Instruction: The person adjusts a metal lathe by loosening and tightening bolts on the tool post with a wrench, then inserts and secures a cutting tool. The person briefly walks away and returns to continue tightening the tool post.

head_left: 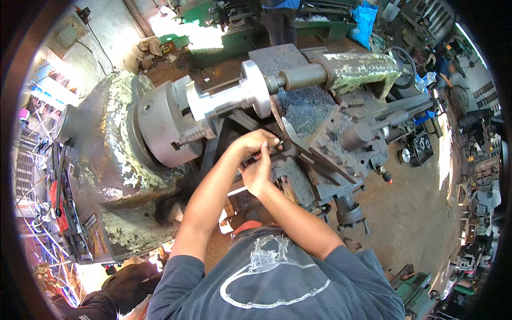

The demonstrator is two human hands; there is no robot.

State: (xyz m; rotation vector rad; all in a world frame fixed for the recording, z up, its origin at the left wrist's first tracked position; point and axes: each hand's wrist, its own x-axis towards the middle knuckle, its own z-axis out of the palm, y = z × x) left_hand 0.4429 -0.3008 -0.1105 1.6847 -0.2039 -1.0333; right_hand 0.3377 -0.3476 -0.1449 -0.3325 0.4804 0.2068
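My two hands meet low in front of a large lathe, just below a shiny turned metal workpiece with a wide flange. The workpiece is gripped by the jaws of a grey chuck at the left. My left hand is closed, its fingertips pinched around something small and dark that I cannot make out. Right against it, my right hand is closed too, thumb raised beside the left fingers; whatever it grips is hidden. Both hands are near the lathe carriage, apart from the workpiece.
A worn headstock fills the left. The tailstock supports the workpiece's right end. The tool post and slanted metal plates lie right of my hands. Metal chips cover the bed. A person stands behind the lathe.
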